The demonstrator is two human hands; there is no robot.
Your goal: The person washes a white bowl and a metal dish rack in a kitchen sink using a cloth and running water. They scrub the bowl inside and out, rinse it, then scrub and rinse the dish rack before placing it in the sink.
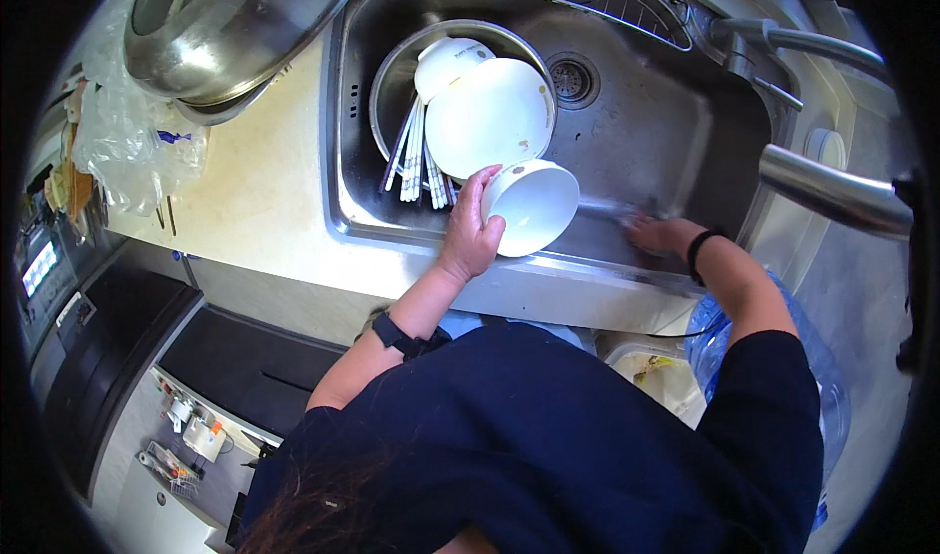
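Note:
My left hand (472, 233) grips a white bowl (534, 209) by its rim, thumb along the near side. The bowl is tilted, its inside facing up and to the right, over the sink's front part. Behind it, a round metal basin (380, 103) stands in the steel sink (646, 123). A white plate (487, 113), a smaller white bowl (452, 64) and several chopsticks (415, 152) rest in the basin. My right hand (662, 238) is low at the sink's front right, apart from the bowl. Motion blurs its fingers, and whatever they touch cannot be made out.
A drain (574, 80) lies right of the basin. A wire rack (641, 10) sits at the sink's back edge. A thick metal faucet pipe (832, 192) juts in from the right. On the left counter (259, 182) are a large metal pan (245, 40) and clear plastic bags (127, 143).

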